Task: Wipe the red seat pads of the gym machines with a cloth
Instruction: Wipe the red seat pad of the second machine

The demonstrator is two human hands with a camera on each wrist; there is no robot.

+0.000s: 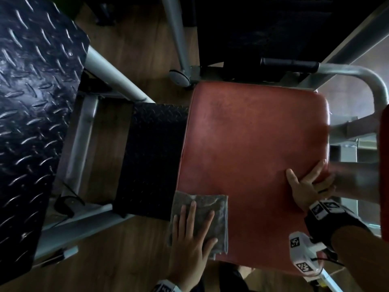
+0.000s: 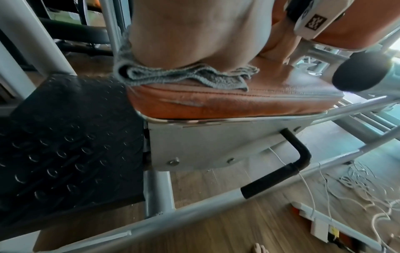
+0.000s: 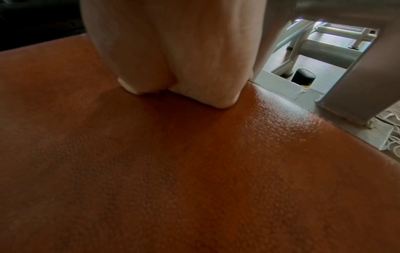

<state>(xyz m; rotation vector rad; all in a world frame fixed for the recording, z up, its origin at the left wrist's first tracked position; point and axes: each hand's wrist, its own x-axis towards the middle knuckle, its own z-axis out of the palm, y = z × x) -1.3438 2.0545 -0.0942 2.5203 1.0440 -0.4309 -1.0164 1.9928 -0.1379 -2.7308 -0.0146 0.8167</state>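
A red seat pad [image 1: 252,133] fills the middle of the head view. A folded grey cloth [image 1: 210,205] lies on its near left corner. My left hand [image 1: 191,234] presses flat on the cloth with straight, spread fingers; in the left wrist view the cloth [image 2: 173,77] bunches under my palm [image 2: 194,34] at the edge of the pad [image 2: 238,102]. My right hand [image 1: 305,186] rests on the pad's right edge, thumb spread, holding nothing. In the right wrist view its heel [image 3: 173,51] sits on the grained red surface [image 3: 194,171].
A large black tread plate [image 1: 31,102] stands at left and a smaller black step [image 1: 151,157] meets the pad. Grey steel tubes frame the seat, with a black-gripped handle [image 1: 288,64] behind. Another red pad [image 1: 385,165] is at right. White cables [image 2: 357,184] lie on the wooden floor.
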